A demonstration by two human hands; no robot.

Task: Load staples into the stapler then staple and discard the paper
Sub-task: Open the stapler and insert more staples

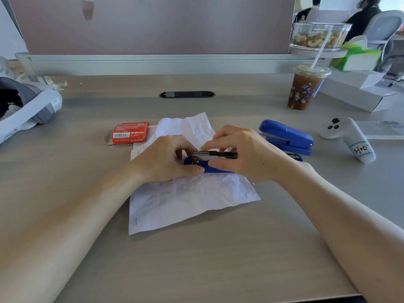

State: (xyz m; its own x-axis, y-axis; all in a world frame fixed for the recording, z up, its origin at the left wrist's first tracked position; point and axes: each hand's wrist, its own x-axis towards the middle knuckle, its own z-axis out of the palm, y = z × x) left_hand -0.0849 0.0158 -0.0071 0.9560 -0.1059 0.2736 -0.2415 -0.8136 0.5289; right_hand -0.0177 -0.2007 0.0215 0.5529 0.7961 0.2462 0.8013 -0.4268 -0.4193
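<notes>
Grey desk point(218, 259), mid-frame: small blue stapler point(215, 159) flipped open on crumpled white paper point(185, 200), metal staple channel up. Left hand point(166, 160) pinching its left end, right hand point(242, 154) gripping the channel, maybe pressing staples in. Red staple box point(129, 133) upper left; bigger blue stapler point(287, 136) right.

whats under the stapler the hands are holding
The opened blue stapler sits over a crumpled white sheet of paper, which lies on the grey desk. The left hand and right hand cover its ends, so contact can't be seen.
</notes>
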